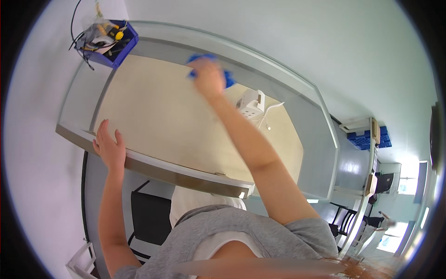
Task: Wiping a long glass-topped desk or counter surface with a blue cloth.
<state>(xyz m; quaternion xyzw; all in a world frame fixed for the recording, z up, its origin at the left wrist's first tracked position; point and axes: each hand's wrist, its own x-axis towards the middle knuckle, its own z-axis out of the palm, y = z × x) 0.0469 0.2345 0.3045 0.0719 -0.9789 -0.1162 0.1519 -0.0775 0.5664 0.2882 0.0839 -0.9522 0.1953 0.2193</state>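
Observation:
Smeared by motion, my right hand [208, 80] is stretched out to the far side of the glass-sided case and closed on a crumpled blue cloth [229, 79]. The cloth lies against the far edge of the beige board [162, 107] inside. My left hand [110, 145] rests at the near left edge of the case, on its front rail [153, 163], fingers apart and holding nothing. To the right of my right forearm, a white power socket block [250, 105] stands on the board with its white cable [273, 108] beside it.
A blue plastic bin [124, 55] with tools, bags and black cables sits at the far left corner. Glass panes [320, 135] border the case. Below the front rail is a black chair [149, 218]. Far right are a blue crate [384, 137] and another person [371, 228].

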